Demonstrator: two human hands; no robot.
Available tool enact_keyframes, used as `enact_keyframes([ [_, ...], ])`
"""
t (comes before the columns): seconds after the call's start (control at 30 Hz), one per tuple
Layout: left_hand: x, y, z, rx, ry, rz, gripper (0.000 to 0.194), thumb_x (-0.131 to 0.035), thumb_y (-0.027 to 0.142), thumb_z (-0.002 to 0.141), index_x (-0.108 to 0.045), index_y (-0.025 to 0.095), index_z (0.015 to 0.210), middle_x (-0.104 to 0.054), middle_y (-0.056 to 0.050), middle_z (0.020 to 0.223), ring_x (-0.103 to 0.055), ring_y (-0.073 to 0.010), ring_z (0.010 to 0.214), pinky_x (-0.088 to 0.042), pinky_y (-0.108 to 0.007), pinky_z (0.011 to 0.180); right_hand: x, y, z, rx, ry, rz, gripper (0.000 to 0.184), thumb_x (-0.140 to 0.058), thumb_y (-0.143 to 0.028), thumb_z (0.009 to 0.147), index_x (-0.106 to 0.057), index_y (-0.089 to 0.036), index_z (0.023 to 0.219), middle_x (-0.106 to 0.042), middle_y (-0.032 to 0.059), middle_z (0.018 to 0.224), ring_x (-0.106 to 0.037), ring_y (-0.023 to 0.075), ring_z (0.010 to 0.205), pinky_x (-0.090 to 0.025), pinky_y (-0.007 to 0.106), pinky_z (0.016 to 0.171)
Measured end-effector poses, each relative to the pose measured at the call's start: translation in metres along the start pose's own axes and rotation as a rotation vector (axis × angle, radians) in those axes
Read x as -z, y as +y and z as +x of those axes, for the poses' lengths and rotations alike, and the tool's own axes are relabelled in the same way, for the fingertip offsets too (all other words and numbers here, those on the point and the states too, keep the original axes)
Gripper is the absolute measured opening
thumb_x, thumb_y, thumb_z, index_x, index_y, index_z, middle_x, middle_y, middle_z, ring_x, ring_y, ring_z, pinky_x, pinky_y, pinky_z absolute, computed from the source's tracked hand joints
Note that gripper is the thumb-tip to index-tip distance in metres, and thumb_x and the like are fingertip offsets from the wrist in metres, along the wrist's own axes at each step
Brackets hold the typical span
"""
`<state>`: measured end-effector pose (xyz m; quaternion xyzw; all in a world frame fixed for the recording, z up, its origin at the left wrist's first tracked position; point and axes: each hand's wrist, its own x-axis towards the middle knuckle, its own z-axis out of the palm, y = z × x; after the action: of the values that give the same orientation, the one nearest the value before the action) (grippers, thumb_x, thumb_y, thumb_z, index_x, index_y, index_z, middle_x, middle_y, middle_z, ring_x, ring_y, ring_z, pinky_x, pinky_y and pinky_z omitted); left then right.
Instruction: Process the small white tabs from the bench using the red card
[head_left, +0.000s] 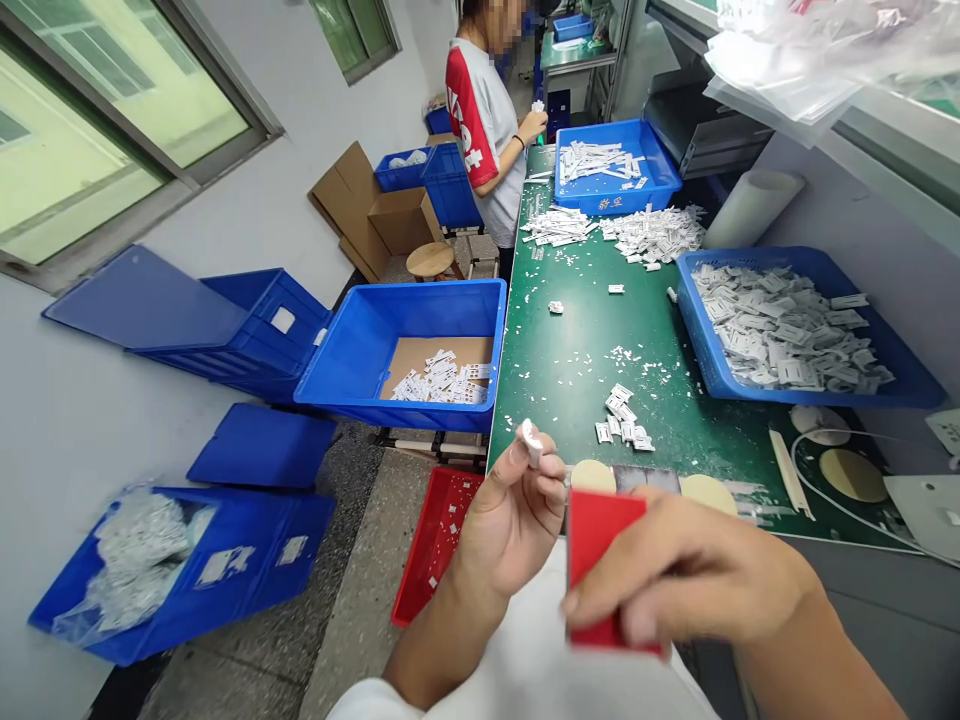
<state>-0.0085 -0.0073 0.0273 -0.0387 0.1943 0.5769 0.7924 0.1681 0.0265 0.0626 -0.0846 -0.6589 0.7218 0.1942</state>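
Observation:
Between the thumb and fingers of my left hand [517,510] is a small white plastic part [531,443], raised in front of the bench edge. My right hand [705,565] grips a flat red block [600,545], close beside the left hand but apart from the part. Whether the block carries anything on its far face is hidden. Past my hands, a small cluster of white plastic parts [624,418] lies on the green bench [562,370]. One single white part [616,289] and a small white piece [556,308] rest farther up.
A blue tray [694,340] heaped with white parts stands right, another blue tray [622,200] at the back beside loose piles. Left of the bench are a blue bin [360,350] and a red tray [409,590]. A co-worker [487,130] stands at the far left side.

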Motion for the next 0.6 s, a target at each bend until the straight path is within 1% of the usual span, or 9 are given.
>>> enact_keyframes([
  [0.1,-0.001,-0.002,-0.003,0.051,0.015,-0.025,0.035,-0.082,0.019,0.075,-0.065,0.023,0.105,-0.06,0.003,0.086,-0.064,-0.007,0.081,-0.052,-0.013,0.067,-0.002,0.015,-0.006,0.146,0.628,0.106,0.022,-0.061,-0.025,0.096,-0.077,-0.026,0.112,-0.072,0.0027,0.073,-0.056,0.0086,0.05,-0.045,0.018,0.045],
  [0.13,-0.001,-0.004,-0.004,0.056,0.016,-0.032,0.032,-0.082,0.02,0.076,-0.065,0.023,0.103,-0.06,0.003,0.083,-0.064,-0.0084,0.081,-0.051,-0.015,0.065,-0.003,0.018,-0.007,0.181,0.725,0.098,0.022,-0.061,-0.025,0.097,-0.077,-0.028,0.111,-0.071,0.0017,0.072,-0.055,0.0082,0.048,-0.045,0.018,0.044],
  [0.17,-0.002,-0.006,-0.005,0.061,0.022,-0.036,0.029,-0.083,0.022,0.075,-0.065,0.022,0.098,-0.059,0.003,0.079,-0.063,-0.0095,0.079,-0.05,-0.017,0.063,-0.003,0.02,-0.008,0.205,0.719,0.077,0.021,-0.062,-0.026,0.096,-0.078,-0.029,0.11,-0.071,0.0014,0.072,-0.056,0.0085,0.049,-0.046,0.018,0.045],
  [0.23,-0.004,-0.012,-0.005,0.092,0.057,-0.016,0.029,-0.086,0.024,0.071,-0.064,0.019,0.089,-0.056,0.004,0.073,-0.06,-0.0105,0.073,-0.046,-0.02,0.06,-0.004,0.019,-0.008,0.225,0.519,0.013,0.022,-0.067,-0.027,0.093,-0.078,-0.031,0.112,-0.072,0.0017,0.071,-0.058,0.01,0.05,-0.048,0.02,0.046],
  [0.27,-0.005,-0.015,-0.006,0.108,0.078,0.002,0.03,-0.088,0.025,0.069,-0.064,0.018,0.086,-0.056,0.003,0.071,-0.057,-0.01,0.07,-0.045,-0.02,0.059,-0.004,0.018,-0.008,0.201,0.468,-0.036,0.024,-0.068,-0.027,0.092,-0.077,-0.031,0.115,-0.073,0.0019,0.072,-0.06,0.0108,0.052,-0.05,0.02,0.048],
  [0.4,-0.01,-0.026,-0.005,0.112,0.105,0.069,0.031,-0.089,0.028,0.069,-0.063,0.015,0.079,-0.054,0.003,0.067,-0.048,-0.0069,0.062,-0.038,-0.019,0.056,0.002,0.015,-0.008,0.102,0.717,-0.205,0.024,-0.062,-0.028,0.096,-0.077,-0.03,0.115,-0.078,0.0029,0.083,-0.064,0.0114,0.059,-0.055,0.022,0.055],
  [0.47,-0.009,-0.03,-0.002,0.127,0.096,0.114,0.032,-0.088,0.031,0.07,-0.062,0.014,0.077,-0.053,0.003,0.066,-0.045,-0.0061,0.06,-0.037,-0.019,0.056,0.009,0.017,-0.011,0.108,0.645,-0.238,0.022,-0.064,-0.03,0.095,-0.078,-0.029,0.112,-0.078,0.0034,0.086,-0.063,0.0116,0.058,-0.054,0.022,0.054],
  [0.5,-0.007,-0.031,0.001,0.129,0.085,0.14,0.032,-0.087,0.032,0.071,-0.061,0.014,0.076,-0.053,0.003,0.066,-0.045,-0.0057,0.06,-0.036,-0.018,0.056,0.014,0.019,-0.013,0.097,0.673,-0.278,0.022,-0.065,-0.031,0.094,-0.078,-0.028,0.113,-0.078,0.0035,0.088,-0.063,0.0116,0.059,-0.053,0.023,0.054],
  [0.6,0.005,-0.039,0.016,0.031,0.045,0.26,0.032,-0.085,0.03,0.075,-0.057,0.015,0.074,-0.053,0.004,0.065,-0.045,-0.005,0.059,-0.035,-0.017,0.055,0.031,0.03,-0.023,-0.012,1.106,-0.436,0.026,-0.06,-0.036,0.097,-0.076,-0.026,0.116,-0.076,0.0032,0.093,-0.062,0.0121,0.068,-0.053,0.025,0.065],
])
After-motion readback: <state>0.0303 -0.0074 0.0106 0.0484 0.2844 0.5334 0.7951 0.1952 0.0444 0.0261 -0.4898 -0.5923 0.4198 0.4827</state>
